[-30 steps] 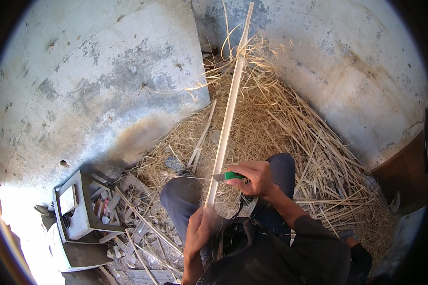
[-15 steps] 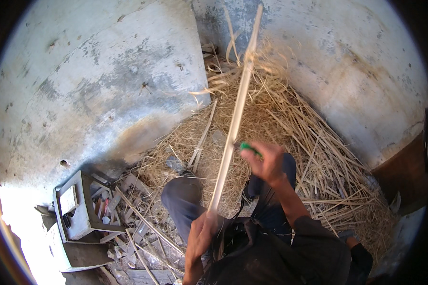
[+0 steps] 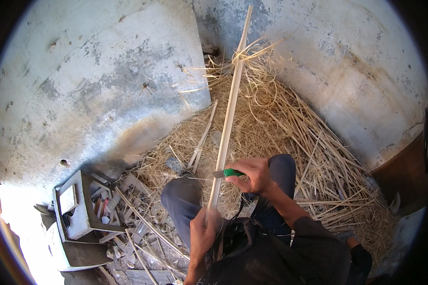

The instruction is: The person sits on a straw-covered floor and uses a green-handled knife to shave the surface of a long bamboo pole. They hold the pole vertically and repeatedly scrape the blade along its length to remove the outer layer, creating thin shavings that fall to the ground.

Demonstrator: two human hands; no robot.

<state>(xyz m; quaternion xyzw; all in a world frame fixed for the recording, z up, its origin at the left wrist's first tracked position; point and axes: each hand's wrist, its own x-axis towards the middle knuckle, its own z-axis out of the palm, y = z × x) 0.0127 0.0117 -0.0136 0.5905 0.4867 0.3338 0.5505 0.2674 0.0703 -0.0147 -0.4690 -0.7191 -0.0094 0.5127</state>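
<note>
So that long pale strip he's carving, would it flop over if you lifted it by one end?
Probably not much: the long pale strip stands nearly straight while the left hand grips only its lower end. It looks thin, so likely light and a little springy. The right hand holds a green-handled knife against it.

a rough cane-splitting workshop corner: stained plaster walls (image 3: pixel 104 76), heaped cane shavings (image 3: pixel 280 123), scattered offcuts (image 3: pixel 138 213).

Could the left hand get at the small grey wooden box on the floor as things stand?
Probably not right now: the left hand grips the lower end of the long pale stick, so it is occupied. The grey box sits off to its left past scattered scraps, nothing walling it off.
</note>
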